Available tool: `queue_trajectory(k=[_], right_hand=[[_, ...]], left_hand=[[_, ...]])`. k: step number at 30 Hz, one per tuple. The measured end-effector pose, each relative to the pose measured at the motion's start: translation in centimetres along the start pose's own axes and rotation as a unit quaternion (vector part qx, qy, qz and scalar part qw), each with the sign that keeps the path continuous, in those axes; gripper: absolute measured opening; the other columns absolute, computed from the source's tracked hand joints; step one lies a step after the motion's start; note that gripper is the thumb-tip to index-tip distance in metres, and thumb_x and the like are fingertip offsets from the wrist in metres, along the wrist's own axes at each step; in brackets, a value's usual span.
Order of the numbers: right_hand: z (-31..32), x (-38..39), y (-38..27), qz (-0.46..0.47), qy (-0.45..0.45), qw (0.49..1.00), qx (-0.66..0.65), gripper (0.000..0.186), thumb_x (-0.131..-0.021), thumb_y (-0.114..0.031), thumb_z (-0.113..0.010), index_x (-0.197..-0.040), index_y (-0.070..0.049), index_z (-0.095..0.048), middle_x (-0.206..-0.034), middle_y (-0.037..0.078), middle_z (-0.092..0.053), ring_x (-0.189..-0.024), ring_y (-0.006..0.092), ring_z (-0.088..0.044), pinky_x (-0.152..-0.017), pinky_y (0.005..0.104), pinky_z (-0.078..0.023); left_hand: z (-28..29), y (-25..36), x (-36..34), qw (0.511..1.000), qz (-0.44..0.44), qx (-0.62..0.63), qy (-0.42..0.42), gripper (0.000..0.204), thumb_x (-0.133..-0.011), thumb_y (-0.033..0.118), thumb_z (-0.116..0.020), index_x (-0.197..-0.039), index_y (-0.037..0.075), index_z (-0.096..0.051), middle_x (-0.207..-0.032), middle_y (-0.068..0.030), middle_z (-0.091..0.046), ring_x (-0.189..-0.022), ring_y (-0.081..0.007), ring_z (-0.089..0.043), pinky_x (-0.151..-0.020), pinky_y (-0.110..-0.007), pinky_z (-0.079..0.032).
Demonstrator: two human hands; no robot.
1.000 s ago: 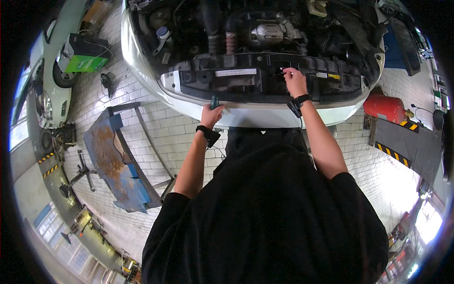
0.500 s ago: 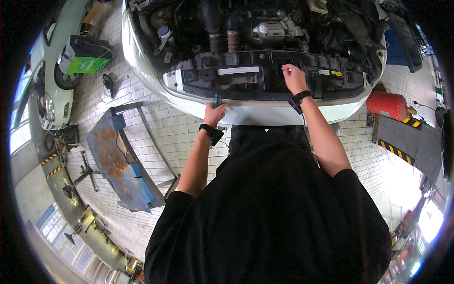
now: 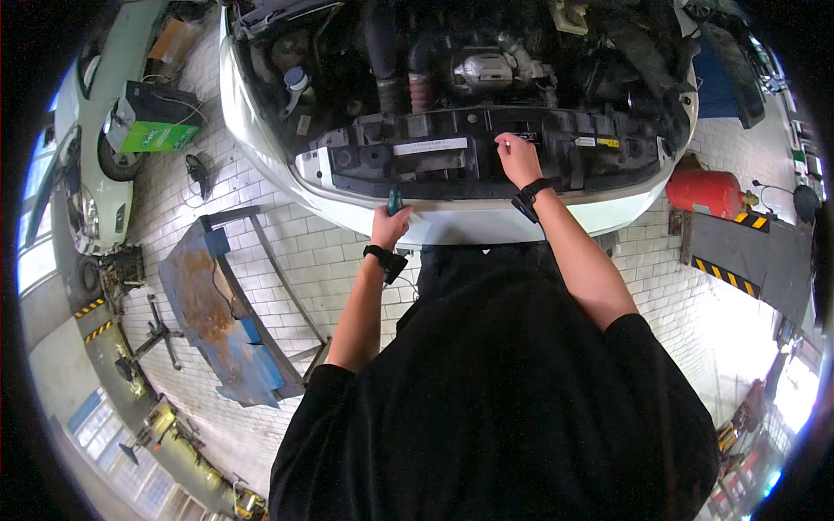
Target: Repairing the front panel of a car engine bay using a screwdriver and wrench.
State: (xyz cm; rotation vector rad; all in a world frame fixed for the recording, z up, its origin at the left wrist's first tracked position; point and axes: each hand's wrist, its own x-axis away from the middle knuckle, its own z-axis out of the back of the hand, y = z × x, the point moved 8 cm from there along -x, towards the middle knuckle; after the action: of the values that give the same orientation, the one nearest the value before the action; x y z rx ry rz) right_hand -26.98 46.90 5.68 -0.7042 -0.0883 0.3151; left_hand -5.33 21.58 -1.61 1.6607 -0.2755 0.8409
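A white car stands with its engine bay open. My left hand is closed around a dark green tool, perhaps a handle, at the front edge of the car's nose. My right hand is over the black plastic panel behind that edge, right of a white label strip. Its thumb and forefinger are pinched at something small and pale that I cannot make out. Farther back are dark hoses and a silver engine part.
A rusty blue metal stand stands at left, with a green-and-black box and another white car beyond. A red tank and a grey platform with striped edges are at right.
My right hand has shifted left along the black panel, fingers still pinched. The car and my left hand with the green tool sit slightly lower in the picture than half a second ago.
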Motion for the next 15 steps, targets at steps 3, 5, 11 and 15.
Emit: queue_trajectory(k=[3,5,11,15], right_hand=[[2.2,0.5,2.2,-0.063,0.043,0.995,-0.063,0.015,-0.086,-0.011,-0.056,-0.098,-0.007,-0.064,-0.085,0.014,-0.068,-0.080,0.0312,-0.066,-0.070,0.0379,-0.052],[3.0,0.5,3.6,-0.089,0.021,0.993,-0.071,0.016,-0.088,-0.014,-0.055,-0.098,-0.007,-0.065,-0.081,0.011,-0.068,-0.074,0.0226,-0.066,-0.067,0.0327,-0.052],[1.9,-0.2,2.1,-0.069,0.032,0.997,-0.028,0.015,-0.086,-0.013,-0.056,-0.095,-0.007,-0.066,-0.084,0.015,-0.068,-0.078,0.0323,-0.066,-0.070,0.0394,-0.052],[-0.4,-0.2,0.0,-0.042,-0.001,0.999,0.021,0.015,-0.083,-0.013,-0.058,-0.092,-0.005,-0.066,-0.087,0.018,-0.067,-0.082,0.0355,-0.064,-0.073,0.0408,-0.052]], left_hand=[[-0.2,0.2,0.1,1.000,0.003,0.000,0.005,0.030,-0.080,0.014,-0.068,-0.059,0.006,-0.048,-0.053,0.0007,-0.048,-0.042,-0.0078,-0.043,-0.039,-0.026,-0.031],[-0.4,0.3,0.0,1.000,0.004,0.010,0.004,0.031,-0.080,0.014,-0.069,-0.059,0.006,-0.048,-0.052,0.0008,-0.047,-0.042,-0.0077,-0.043,-0.039,-0.026,-0.031],[-0.1,0.2,-0.1,1.000,-0.003,-0.017,0.005,0.029,-0.080,0.015,-0.069,-0.061,0.005,-0.049,-0.053,0.0012,-0.047,-0.042,-0.0077,-0.043,-0.039,-0.025,-0.031],[0.1,-0.3,-0.4,1.000,0.000,-0.009,0.008,0.028,-0.080,0.015,-0.070,-0.062,0.005,-0.050,-0.052,0.0009,-0.048,-0.042,-0.0079,-0.043,-0.039,-0.025,-0.031]])
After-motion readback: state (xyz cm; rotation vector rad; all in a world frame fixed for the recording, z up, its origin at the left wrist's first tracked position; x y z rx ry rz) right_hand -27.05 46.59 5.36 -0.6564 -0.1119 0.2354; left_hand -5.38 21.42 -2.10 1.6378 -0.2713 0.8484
